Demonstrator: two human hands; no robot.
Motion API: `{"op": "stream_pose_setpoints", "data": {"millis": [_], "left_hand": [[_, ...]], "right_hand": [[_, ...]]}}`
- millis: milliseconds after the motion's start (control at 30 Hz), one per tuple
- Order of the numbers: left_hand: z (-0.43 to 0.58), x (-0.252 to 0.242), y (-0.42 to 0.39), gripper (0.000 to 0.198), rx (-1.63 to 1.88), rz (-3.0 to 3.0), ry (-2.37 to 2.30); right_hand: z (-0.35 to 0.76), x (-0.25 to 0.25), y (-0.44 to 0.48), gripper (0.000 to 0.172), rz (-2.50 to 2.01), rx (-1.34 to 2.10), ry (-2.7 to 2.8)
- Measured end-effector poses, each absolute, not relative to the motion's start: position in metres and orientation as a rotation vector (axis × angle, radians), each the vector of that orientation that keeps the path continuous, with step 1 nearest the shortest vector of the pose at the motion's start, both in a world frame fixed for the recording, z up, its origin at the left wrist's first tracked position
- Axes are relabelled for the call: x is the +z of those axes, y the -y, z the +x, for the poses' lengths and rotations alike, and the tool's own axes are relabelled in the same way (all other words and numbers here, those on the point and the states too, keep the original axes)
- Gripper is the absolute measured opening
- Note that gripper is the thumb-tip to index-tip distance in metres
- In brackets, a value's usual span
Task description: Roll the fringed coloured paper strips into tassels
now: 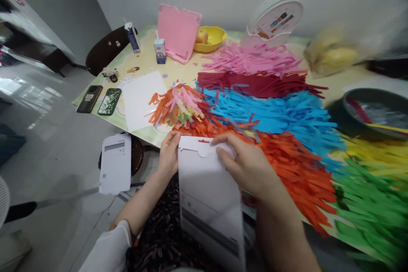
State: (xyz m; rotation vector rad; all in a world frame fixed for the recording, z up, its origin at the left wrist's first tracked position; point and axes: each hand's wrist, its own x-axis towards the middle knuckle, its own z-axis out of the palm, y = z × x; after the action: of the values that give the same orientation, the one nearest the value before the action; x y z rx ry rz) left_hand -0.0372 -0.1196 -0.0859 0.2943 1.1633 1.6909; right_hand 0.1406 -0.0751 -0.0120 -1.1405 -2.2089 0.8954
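Note:
A flat white package with a hang slot and a tucked flap at its top is held over my lap. My left hand grips its upper left edge. At the upper right corner my right hand pinches it near the flap, thumb and fingers closed. Printed dark bands cross its lower part. Just beyond it lies a tassel bundle of orange, pink, yellow and green strips. Orange strips spread to the right, touching or close behind my right hand; I cannot tell which.
Blue, dark red, pink and green fringed strips cover the table's right. Two phones lie at the left edge. White packages rest on a stool. A dark tub stands far right, a yellow bowl behind.

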Motion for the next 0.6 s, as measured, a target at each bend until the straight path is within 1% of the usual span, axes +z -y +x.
{"op": "stream_pose_setpoints", "data": {"millis": [67,133,233,333,433,533,600], "left_hand": [[-0.030,-0.087,0.118,0.028,1.762,0.170,-1.066],[-0.022,-0.088,0.119,0.021,1.809,0.072,-0.980],[-0.022,-0.088,0.126,0.010,1.808,-0.051,-0.961],[-0.050,-0.081,0.130,0.020,1.770,0.207,-1.293],[-0.108,-0.061,0.109,0.029,1.772,0.561,-1.657],[-0.177,-0.029,0.064,0.029,1.779,0.747,-1.926],[-0.218,-0.008,0.032,0.026,1.686,0.914,-2.145]], "right_hand": [[0.133,0.000,0.069,0.021,-1.041,0.773,2.372],[0.127,0.011,0.063,0.021,-0.954,0.689,2.475],[0.129,0.027,0.057,0.020,-0.889,0.686,2.508],[0.146,0.037,0.055,0.019,-0.883,0.755,2.417],[0.167,0.031,0.058,0.019,-0.994,0.764,2.165],[0.173,0.011,0.067,0.025,-1.127,0.771,1.919],[0.171,-0.003,0.076,0.027,-1.193,0.820,1.826]]}}
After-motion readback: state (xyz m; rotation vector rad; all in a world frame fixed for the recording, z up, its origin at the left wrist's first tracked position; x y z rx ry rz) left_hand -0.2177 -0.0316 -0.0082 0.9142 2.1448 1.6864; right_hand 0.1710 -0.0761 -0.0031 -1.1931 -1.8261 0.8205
